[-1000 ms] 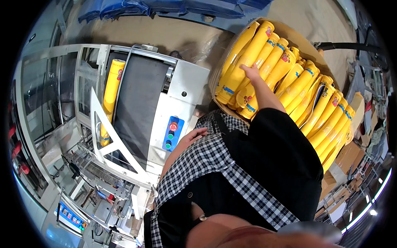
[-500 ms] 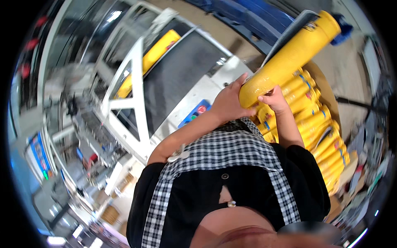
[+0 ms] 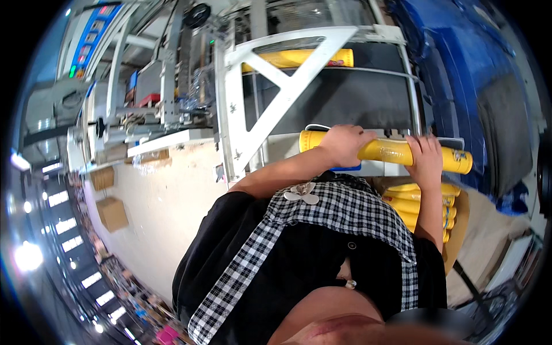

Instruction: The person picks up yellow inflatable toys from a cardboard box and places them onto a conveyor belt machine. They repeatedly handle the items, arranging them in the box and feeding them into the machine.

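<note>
Both hands held one yellow tube level in front of the conveyor belt.

The left hand (image 3: 344, 145) wrapped its fingers around the tube (image 3: 386, 152) near the middle, and the right hand (image 3: 425, 155) closed over it nearer the blue-printed end. It looked stiff, light and glossy, likely slippery, so a two-point hold suited it. One more tube (image 3: 299, 58) lay on the belt (image 3: 345, 98) beyond; several were stacked in the box (image 3: 457, 230) below, count unclear.
</note>
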Demonstrator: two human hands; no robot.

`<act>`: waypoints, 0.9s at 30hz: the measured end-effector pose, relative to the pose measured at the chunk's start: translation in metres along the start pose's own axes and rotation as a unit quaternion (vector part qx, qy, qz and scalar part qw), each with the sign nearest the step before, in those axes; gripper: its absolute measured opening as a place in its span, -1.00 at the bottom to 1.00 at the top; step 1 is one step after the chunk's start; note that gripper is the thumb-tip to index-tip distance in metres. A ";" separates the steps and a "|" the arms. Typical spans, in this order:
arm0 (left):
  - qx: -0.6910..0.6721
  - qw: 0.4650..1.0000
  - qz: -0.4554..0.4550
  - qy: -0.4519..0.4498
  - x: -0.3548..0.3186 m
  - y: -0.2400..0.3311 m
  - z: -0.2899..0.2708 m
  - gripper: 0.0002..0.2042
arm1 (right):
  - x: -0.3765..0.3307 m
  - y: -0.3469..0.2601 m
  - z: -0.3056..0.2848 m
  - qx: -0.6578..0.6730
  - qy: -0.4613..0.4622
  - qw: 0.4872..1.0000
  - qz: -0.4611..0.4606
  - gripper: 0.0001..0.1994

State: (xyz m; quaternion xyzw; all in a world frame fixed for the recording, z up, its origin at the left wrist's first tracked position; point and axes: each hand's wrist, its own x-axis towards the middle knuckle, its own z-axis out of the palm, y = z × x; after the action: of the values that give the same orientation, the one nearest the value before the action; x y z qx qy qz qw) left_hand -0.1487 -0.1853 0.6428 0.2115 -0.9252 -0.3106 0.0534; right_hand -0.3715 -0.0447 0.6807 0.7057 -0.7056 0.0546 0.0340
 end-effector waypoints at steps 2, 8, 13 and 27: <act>0.025 0.999 0.006 -0.026 -0.001 -0.005 -0.001 -0.43 | 0.002 0.005 0.012 0.049 -0.012 0.999 0.002 -0.41; 0.068 0.977 0.055 0.194 -0.008 -0.001 0.001 -0.44 | 0.010 0.025 0.032 0.075 0.028 0.997 0.010 -0.47; -0.111 0.985 0.045 0.123 -0.023 -0.003 0.010 -0.52 | 0.008 0.080 0.042 0.008 0.064 0.988 0.138 -0.50; -0.466 0.832 -0.065 -0.294 -0.049 -0.022 0.088 -0.56 | 0.079 0.164 0.053 -0.061 0.059 0.982 0.170 -0.47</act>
State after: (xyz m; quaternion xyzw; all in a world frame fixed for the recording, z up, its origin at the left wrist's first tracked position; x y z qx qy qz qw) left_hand -0.1169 -0.1316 0.5608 0.1194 -0.6266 -0.7555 -0.1495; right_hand -0.5344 -0.1301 0.6331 0.5680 -0.8138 0.0576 0.1088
